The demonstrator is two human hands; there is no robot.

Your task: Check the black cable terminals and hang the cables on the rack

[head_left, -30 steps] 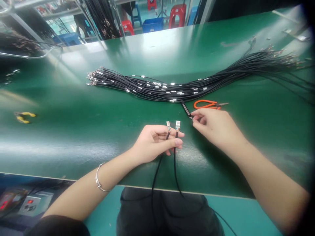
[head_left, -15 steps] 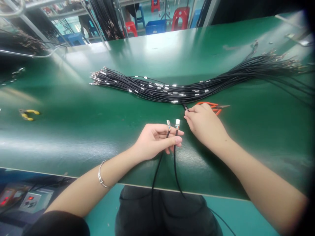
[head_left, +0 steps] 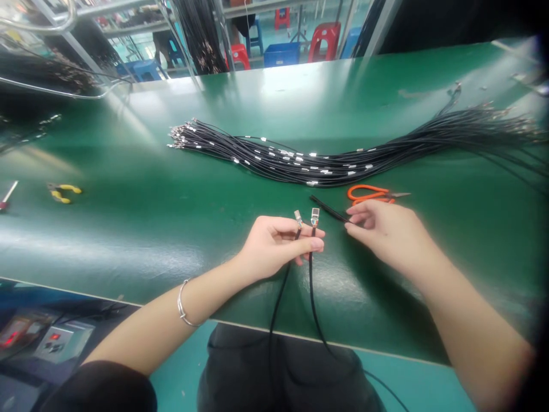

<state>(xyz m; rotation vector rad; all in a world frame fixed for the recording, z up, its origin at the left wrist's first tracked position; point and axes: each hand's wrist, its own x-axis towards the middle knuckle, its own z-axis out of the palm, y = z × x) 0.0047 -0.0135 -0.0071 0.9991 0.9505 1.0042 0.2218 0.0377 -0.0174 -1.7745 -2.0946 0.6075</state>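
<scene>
My left hand [head_left: 268,247] is closed on two black cables, pinching them between thumb and fingers. Their bare metal connectors, one on the left cable [head_left: 298,217] and a wider one on the right cable [head_left: 315,213], point up above the fingers, with coloured wires just below. Both cables hang down over the table edge to my lap. Between the fingertips of my right hand [head_left: 386,229] is a slim black strip-like piece [head_left: 328,209], sticking out to the left; its exact kind is unclear. Orange-handled scissors [head_left: 369,189] lie just beyond that hand, partly covered by it.
A long bundle of black cables [head_left: 257,157] with white tags lies across the green table [head_left: 171,229]. Yellow-handled pliers [head_left: 64,193] and a tool with a dark red end [head_left: 5,203] are at the left. More cables hang from a metal rack [head_left: 223,34] behind.
My right hand has moved right and toward me, drawing the black strip-like piece away from the cable bundle and uncovering more of the scissors. My left hand keeps its grip. The view has shifted slightly.
</scene>
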